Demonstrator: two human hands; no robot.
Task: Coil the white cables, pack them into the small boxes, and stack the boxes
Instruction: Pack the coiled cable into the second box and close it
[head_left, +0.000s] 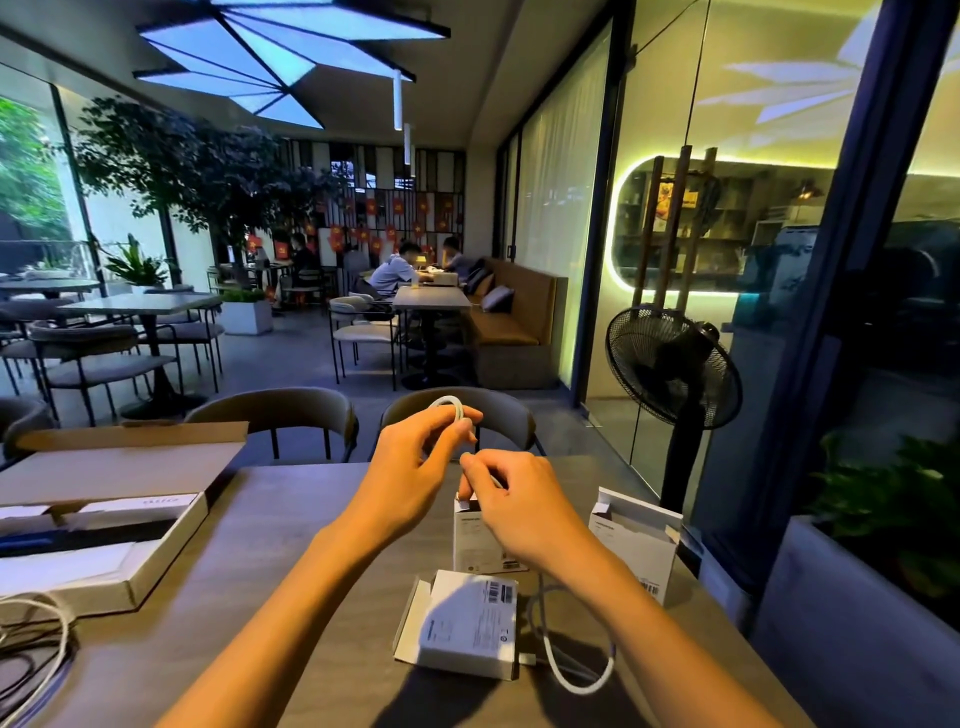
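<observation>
My left hand (415, 467) holds a loop of white cable (453, 405) up above the table, fingers pinched on it. My right hand (511, 506) pinches the same cable just below, and the loose end (566, 670) hangs down and curls on the table. Behind my right hand stands an upright small white box (465, 540) with its top flap open. A second small box (470, 626) lies flat in front of it, flap open at the left. A third small box (634, 540) stands open at the right.
A large open cardboard box (111, 551) with its lid up sits at the left. More white and dark cables (36, 644) lie at the front left edge. Two chairs stand across the table. A standing fan (672, 364) and glass wall are at the right.
</observation>
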